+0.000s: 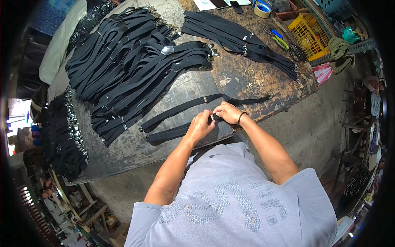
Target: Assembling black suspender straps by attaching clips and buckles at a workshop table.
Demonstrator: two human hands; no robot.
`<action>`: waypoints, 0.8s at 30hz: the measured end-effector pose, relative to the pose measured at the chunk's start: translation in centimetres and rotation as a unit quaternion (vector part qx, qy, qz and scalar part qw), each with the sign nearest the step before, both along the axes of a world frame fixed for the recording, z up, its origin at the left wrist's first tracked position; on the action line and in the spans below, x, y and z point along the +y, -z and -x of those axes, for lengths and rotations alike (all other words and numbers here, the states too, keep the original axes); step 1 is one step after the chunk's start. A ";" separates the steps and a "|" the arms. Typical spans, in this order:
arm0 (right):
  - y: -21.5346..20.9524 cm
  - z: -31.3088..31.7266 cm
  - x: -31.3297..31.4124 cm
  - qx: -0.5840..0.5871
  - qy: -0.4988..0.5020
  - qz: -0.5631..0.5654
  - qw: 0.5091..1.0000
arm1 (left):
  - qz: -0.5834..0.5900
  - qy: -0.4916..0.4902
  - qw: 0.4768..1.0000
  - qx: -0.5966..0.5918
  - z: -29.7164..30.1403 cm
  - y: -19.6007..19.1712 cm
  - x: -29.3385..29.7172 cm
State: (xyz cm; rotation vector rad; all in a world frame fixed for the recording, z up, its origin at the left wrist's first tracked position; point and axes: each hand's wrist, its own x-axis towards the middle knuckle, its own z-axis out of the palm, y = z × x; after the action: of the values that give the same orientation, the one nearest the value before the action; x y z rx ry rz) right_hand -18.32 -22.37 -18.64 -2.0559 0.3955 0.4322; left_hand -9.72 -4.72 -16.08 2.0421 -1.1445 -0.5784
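Observation:
A pair of black suspenders [181,108] lies stretched across the table near its front edge, its straps running left and right. My left hand [200,125] is closed on one strap, with a small metal slider [212,118] at its fingertips. Close beside it, my right hand [227,112], with a dark band on the wrist, pinches the same strap. The fingers of both hands nearly meet. Another metal slider [205,99] sits on the farther strap. Exactly how the strap passes through the slider at my fingers is hidden.
Large heaps of black suspenders [135,61] cover the table's left and back. A flat bundle of suspenders [242,39] lies at the back right, near green-handled pliers [280,43], scissors [297,52], a tape roll [262,10] and a yellow basket [310,37]. Black straps with metal clips [66,131] hang over the left edge.

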 end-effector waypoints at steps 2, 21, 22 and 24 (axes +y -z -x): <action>-1.1 -0.1 0.1 0.013 -0.007 0.011 1.000 | -0.001 0.003 1.000 0.007 0.0 0.0 0.0; -2.1 0.5 4.0 0.035 0.109 0.130 0.985 | -0.172 0.039 0.983 -0.048 -1.6 0.3 -1.2; -2.0 0.6 4.2 0.025 0.104 0.147 0.983 | -0.172 0.039 0.983 -0.048 -1.6 0.3 -1.2; -1.8 0.8 4.4 0.015 0.099 0.164 0.981 | -0.191 0.046 0.979 -0.059 -1.7 0.3 -1.4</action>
State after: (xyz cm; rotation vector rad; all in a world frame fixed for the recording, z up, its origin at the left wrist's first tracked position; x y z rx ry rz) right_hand -19.11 -17.94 -16.82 -2.3003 0.7227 0.2902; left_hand -8.03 -6.13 -16.34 2.3831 -1.2808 -0.7822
